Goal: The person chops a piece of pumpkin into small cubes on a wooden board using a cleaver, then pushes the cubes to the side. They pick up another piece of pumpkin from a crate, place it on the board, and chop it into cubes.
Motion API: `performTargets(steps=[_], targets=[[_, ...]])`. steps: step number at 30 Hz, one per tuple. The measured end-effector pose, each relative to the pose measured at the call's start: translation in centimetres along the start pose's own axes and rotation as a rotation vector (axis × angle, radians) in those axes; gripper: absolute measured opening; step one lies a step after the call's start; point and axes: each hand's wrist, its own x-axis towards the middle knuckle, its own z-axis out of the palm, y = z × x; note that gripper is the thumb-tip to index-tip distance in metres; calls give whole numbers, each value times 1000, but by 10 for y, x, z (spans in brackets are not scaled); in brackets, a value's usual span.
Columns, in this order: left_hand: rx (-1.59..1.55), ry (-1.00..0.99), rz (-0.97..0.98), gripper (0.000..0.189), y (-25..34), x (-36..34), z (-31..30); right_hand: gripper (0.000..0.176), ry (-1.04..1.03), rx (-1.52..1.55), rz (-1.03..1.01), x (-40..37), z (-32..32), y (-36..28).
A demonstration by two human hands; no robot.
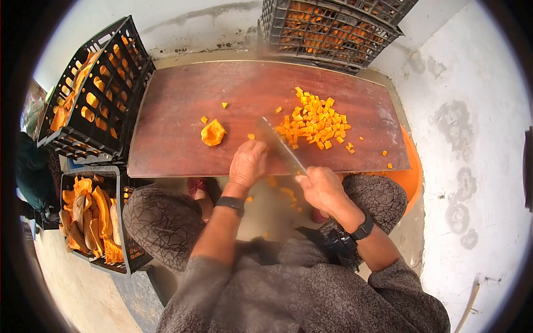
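Stained white walls are closing round a low reddish-brown wooden counter (183,100) that is filling the upper middle of the frame, with a person sitting at its near edge and looking down.

The right hand (322,187) is clenching the handle of a broad knife (280,147). The blade's long axis is running diagonally, from that hand at centre up and left across the counter. The left hand (248,162) is resting on the counter just left of the blade, knuckles up and fingers curling under; whether it is pinning anything beneath them cannot be told.

An uncut orange chunk (213,133) is lying on the counter up and to the left of the left hand, near it but apart, so the left hand is the nearer of the two. On the blade's other side, towards the upper right, a heap of diced orange cubes (316,122) is spreading out, with stray cubes scattered about.

Black crates of orange pieces are standing at the upper left (119,61), the lower left (125,222) and the top (333,28). No brand, label or writing is legible anywhere.
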Motion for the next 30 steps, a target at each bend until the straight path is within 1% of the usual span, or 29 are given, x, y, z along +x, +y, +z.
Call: performTargets(steps=[7, 11, 13, 17, 20, 23, 25, 26, 28, 29, 30], targets=[[6, 22, 32, 10, -2, 0, 2, 33, -15, -18, -26, -1, 5, 7], [18, 18, 5, 9, -1, 0, 3, 32, -19, 1, -34, 1, 5, 5], [5, 25, 4, 8, -1, 1, 3, 30, -96, -10, -41, 8, 7, 8], [14, 41, 45, 11, -6, 1, 4, 28, -137, -54, -5, 16, 3, -2], [7, 47, 36, 12, -7, 1, 5, 26, -118, -42, -30, 25, 10, -4], [19, 41, 6, 12, -4, -1, 5, 25, -54, -44, -18, 30, 20, -5], [38, 41, -1, 12, -4, -1, 4, 19, -3, -82, -92, 38, 30, -4], [42, 17, 3, 11, -5, -1, 5, 19, 1, -80, -96, 40, 34, -4], [48, 2, 11, 11, -7, -1, 6, 21, 36, -60, -43, 46, 39, -4], [36, 8, 31, 12, -8, -2, 6, 21, 40, -65, -52, 52, 42, 2], [25, 11, 49, 13, -8, -3, 5, 23, 22, 113, 7, 58, 46, 10]])
